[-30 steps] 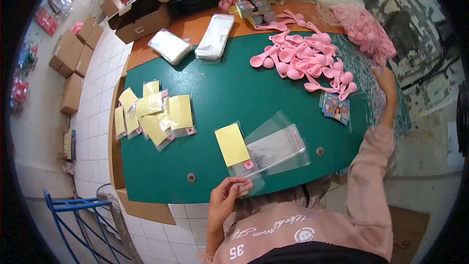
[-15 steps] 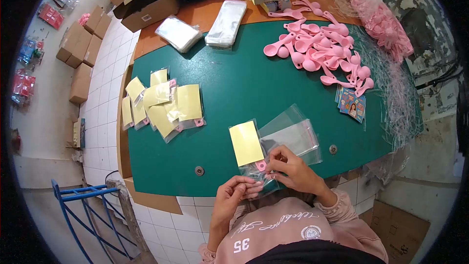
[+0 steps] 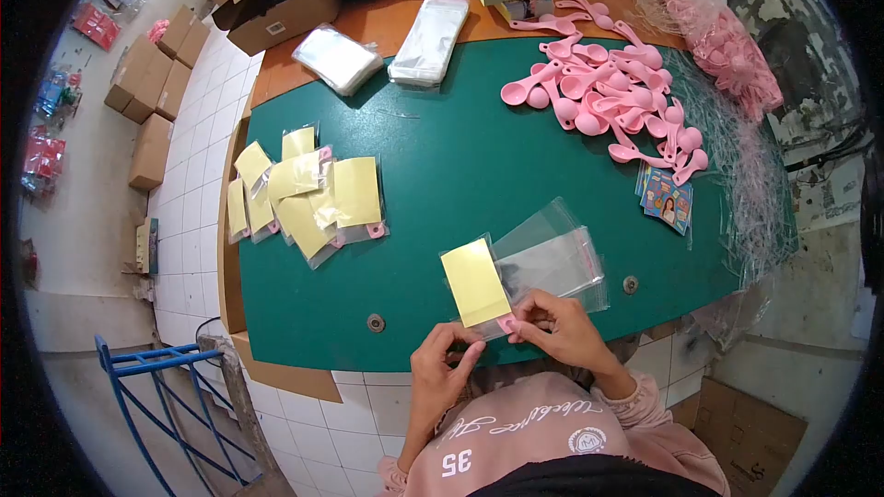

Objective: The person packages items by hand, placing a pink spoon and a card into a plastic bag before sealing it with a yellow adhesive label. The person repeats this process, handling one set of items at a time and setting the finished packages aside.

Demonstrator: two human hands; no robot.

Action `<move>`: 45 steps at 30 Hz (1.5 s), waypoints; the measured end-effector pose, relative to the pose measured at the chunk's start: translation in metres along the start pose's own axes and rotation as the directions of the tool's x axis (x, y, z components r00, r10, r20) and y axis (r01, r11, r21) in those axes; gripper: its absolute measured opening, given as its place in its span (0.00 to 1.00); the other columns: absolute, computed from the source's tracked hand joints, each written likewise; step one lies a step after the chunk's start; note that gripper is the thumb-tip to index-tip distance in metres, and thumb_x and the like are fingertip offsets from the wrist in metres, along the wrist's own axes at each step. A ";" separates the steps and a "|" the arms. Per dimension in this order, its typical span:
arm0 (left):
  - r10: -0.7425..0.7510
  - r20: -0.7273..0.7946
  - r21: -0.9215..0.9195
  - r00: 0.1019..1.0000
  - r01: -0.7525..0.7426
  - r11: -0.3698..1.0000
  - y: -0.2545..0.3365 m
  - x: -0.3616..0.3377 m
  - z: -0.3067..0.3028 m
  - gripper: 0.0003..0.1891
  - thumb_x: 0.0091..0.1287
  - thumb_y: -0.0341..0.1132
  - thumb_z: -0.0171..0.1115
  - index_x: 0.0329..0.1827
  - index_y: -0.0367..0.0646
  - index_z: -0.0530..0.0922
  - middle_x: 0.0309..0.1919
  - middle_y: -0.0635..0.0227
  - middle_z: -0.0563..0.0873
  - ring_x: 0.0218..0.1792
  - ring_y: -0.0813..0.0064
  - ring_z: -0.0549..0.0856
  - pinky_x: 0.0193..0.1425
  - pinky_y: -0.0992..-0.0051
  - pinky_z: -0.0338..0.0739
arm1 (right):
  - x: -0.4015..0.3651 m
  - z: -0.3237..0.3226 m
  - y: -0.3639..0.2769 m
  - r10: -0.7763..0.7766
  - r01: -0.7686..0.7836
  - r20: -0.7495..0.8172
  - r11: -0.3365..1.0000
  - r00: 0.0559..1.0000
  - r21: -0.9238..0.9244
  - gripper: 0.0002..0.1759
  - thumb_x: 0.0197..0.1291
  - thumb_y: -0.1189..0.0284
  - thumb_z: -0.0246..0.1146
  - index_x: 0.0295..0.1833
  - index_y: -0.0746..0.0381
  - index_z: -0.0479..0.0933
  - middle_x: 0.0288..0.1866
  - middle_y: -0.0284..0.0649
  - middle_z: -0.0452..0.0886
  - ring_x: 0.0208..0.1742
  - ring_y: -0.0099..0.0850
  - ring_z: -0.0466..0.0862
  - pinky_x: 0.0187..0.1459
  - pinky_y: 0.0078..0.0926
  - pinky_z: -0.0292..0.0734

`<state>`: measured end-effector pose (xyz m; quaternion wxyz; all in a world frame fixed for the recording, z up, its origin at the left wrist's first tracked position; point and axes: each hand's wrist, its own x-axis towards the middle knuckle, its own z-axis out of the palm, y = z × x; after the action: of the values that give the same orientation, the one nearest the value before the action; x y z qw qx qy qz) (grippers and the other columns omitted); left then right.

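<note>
A clear plastic bag (image 3: 491,329) with a yellow card (image 3: 475,283) inside lies near the front edge of the green table. The pink handle end of a measuring spoon (image 3: 505,323) shows at the card's lower right corner; the rest of the spoon is hidden. My left hand (image 3: 444,361) pinches the bag's lower left edge between thumb and fingers. Closed at the lower right corner, beside the spoon handle, is my right hand (image 3: 557,331). Flat clear bags (image 3: 552,262) lie just beyond it, partly under the packet.
Filled packets with yellow cards (image 3: 313,198) lie at the left. Pink measuring spoons (image 3: 603,92) are heaped at the back right, with printed cards (image 3: 665,198) beside them. Two stacks of clear bags (image 3: 428,41) sit at the back. A blue metal frame (image 3: 166,364) stands left on the floor.
The packet has moved slightly right and toward me and turned a little. Its loose clear end below the card looks shorter now. My hands have moved a little farther apart along that edge.
</note>
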<state>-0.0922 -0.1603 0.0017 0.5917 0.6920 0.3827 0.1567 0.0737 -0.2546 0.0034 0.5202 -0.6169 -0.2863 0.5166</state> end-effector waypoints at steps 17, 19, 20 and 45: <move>-0.163 -0.079 -0.218 0.983 0.142 0.966 -0.001 -0.002 0.004 0.12 0.60 0.24 0.59 0.46 0.38 0.72 0.34 0.69 0.78 0.32 0.84 0.77 0.30 0.87 0.73 | 0.001 0.016 0.001 -0.094 0.077 -0.183 0.992 0.979 -0.097 0.17 0.58 0.80 0.57 0.54 0.67 0.68 0.31 0.42 0.81 0.27 0.23 0.82 0.27 0.17 0.77; -0.180 -0.033 -0.191 0.983 0.171 0.967 0.002 -0.003 0.002 0.14 0.59 0.23 0.60 0.49 0.37 0.73 0.36 0.68 0.79 0.34 0.83 0.77 0.33 0.85 0.75 | 0.000 0.016 0.000 -0.104 0.082 -0.185 0.989 0.977 -0.119 0.20 0.58 0.80 0.57 0.57 0.67 0.68 0.32 0.43 0.81 0.27 0.23 0.82 0.27 0.18 0.77; -0.163 -0.013 -0.199 0.987 0.157 0.967 0.003 -0.002 0.001 0.18 0.58 0.23 0.60 0.53 0.38 0.72 0.40 0.67 0.79 0.34 0.83 0.77 0.33 0.85 0.74 | -0.001 0.016 -0.001 -0.098 0.071 -0.178 0.985 0.979 -0.155 0.20 0.57 0.80 0.57 0.57 0.66 0.69 0.32 0.43 0.81 0.28 0.24 0.82 0.28 0.19 0.76; 0.467 0.259 0.316 0.845 -0.531 0.786 0.019 0.142 0.057 0.19 0.55 0.32 0.61 0.50 0.35 0.72 0.31 0.56 0.77 0.30 0.63 0.78 0.37 0.67 0.73 | 0.103 -0.154 -0.069 -0.684 0.610 -0.453 0.723 0.571 -0.324 0.07 0.61 0.72 0.53 0.42 0.61 0.72 0.36 0.39 0.75 0.41 0.33 0.77 0.44 0.31 0.72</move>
<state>0.0463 -0.0988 -0.0282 0.4152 0.8792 0.1571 0.1730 0.2616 -0.1959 0.0220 0.6893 -0.6214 -0.3654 0.0725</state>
